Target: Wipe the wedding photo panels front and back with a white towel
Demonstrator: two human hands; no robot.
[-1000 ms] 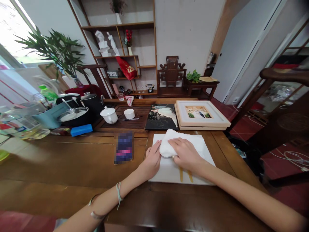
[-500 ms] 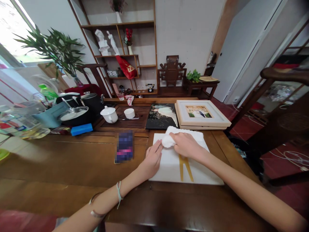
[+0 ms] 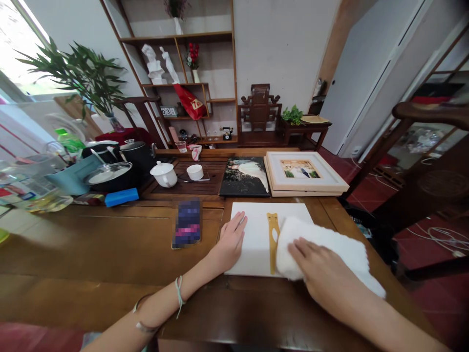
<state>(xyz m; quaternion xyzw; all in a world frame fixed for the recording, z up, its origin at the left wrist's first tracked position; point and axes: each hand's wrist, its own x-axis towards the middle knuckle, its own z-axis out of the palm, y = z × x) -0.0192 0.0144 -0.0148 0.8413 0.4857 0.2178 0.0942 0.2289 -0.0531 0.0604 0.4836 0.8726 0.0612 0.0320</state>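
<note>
A flat white board (image 3: 252, 249) lies on the wooden table before me, marked with a gold figure (image 3: 272, 239) that is partly covered. My left hand (image 3: 231, 242) rests flat along the board's left edge, fingers stretched out and holding nothing. Under the fingers of my right hand (image 3: 322, 269) is a fluffy white towel (image 3: 340, 244), pressed onto the board's lower right part. The towel hides that corner of the board and spreads past its right edge over the table.
Behind the board lie a dark picture panel (image 3: 245, 177) and a pale framed photo (image 3: 306, 173). A blurred-out phone-like object (image 3: 187, 224) is to the left. Further left are a lidded white bowl (image 3: 163, 174), a white cup (image 3: 195, 172) and a blue block (image 3: 121, 197).
My right hand has moved the towel from the board's upper middle down and right, spreading it out. The upper part of the gold figure is now uncovered. My left hand has stayed in place.
</note>
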